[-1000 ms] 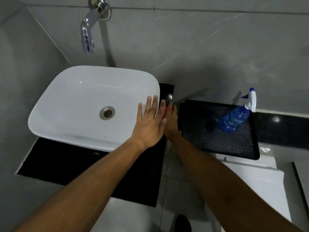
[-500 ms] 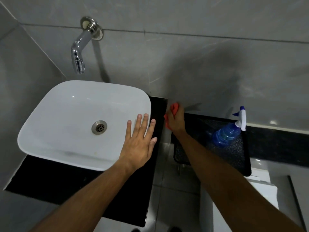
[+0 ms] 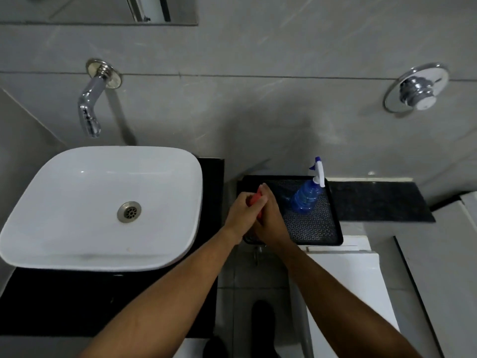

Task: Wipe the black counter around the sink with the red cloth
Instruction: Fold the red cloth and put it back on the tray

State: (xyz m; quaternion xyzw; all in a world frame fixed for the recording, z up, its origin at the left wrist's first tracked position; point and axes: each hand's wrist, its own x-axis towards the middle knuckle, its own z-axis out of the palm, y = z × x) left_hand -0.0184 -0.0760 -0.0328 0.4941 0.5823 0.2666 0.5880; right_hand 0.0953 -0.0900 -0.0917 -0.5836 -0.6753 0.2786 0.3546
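The red cloth [image 3: 255,198] shows only as a small strip squeezed between both my hands. My left hand [image 3: 241,214] and my right hand [image 3: 272,219] are pressed together around it, over the left side of a black tray [image 3: 333,228]. The white sink [image 3: 103,208] sits to the left on the black counter [image 3: 64,301]. A narrow strip of that counter runs along the sink's right side. Both hands are off the counter, to its right.
A blue spray bottle [image 3: 305,196] lies in the tray by my right hand. A chrome tap [image 3: 90,112] juts from the grey wall above the sink. A round chrome valve [image 3: 416,90] is on the wall at right. A white cabinet [image 3: 348,280] stands below the tray.
My left hand left the sink's rim and joined my right hand on the cloth. Both hands moved right, away from the counter, over the tray. The view pulled back and up.
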